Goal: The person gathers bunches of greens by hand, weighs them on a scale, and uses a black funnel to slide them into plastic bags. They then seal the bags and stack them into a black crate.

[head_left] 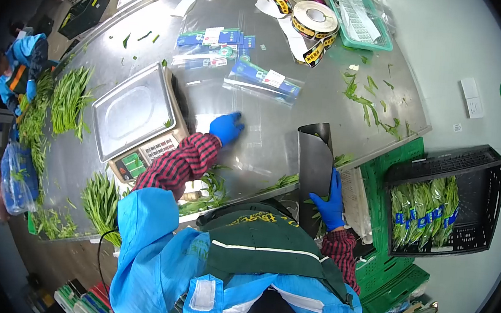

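Observation:
My left hand [226, 129], in a blue glove, reaches over the steel table just right of the scale [135, 110]. Its fingers stretch to the right, close over what looks like a clear plastic bag [253, 136]. At the table's front edge, my right hand [331, 202], also gloved in blue, grips a curved black sheet [315, 162] by its right side. The sheet is rolled into a trough shape, with some green leaves near its lower end. Part of my right fingers is hidden against it.
Printed plastic bags [264, 81] lie beyond my left hand, with a label roll [315, 18] and a green basket [363, 23] farther back. Leafy greens [70, 102] are heaped left. A black crate [484, 207] with bagged greens stands right. Another person [24, 56] works far left.

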Demonstrator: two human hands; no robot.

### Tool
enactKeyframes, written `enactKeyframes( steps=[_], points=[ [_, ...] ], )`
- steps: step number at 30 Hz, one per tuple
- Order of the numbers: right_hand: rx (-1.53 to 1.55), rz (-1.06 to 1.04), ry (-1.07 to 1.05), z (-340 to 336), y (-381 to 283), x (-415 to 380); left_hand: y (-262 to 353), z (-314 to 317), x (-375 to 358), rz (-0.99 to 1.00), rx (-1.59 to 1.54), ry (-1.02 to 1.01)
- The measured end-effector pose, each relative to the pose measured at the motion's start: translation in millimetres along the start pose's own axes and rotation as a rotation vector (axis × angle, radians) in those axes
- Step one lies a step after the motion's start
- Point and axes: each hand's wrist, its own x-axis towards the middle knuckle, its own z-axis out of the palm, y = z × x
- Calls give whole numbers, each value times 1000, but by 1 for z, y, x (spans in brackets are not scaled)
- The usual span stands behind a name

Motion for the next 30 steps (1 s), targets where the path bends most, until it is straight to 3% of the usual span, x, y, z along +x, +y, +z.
enactKeyframes(
  steps=[4, 7, 10, 11, 13, 16, 17, 19, 21, 22, 25, 27, 30],
  points=[
    [37, 16, 11, 2, 0, -3, 36, -7, -9, 150, -90, 24],
    [41, 7, 31, 4, 4, -2, 36, 15, 37, 797, 60, 325],
    [61, -3, 59, 7, 4, -5, 35, 25, 69, 696, 403, 166],
    [71, -8, 67, 8, 3, -5, 33, 20, 77, 561, 415, 112],
    [78, 7, 99, 12, 6, -7, 33, 7, 88, 253, 402, 144],
    [49, 30, 131, 16, 7, -14, 19, -15, 99, -38, 286, 283],
    [33, 32, 140, 17, 6, -14, 20, -24, 96, -44, 328, 345],
    [40, 39, 137, 16, 4, -14, 9, -15, 91, 186, 199, 640],
    [59, 42, 130, 16, 5, -14, 26, 3, 62, 189, -239, 579],
    [71, 42, 122, 16, 7, -14, 46, 8, 43, 101, -499, 477],
    [85, 27, 96, 15, 9, -13, 84, 42, 34, 46, -863, 426],
    [42, -4, 72, 11, 11, -11, 111, 47, 47, -29, -913, 422],
    [-41, -59, 48, 9, 16, -6, 108, 72, 69, -38, -332, 513]
  ],
)
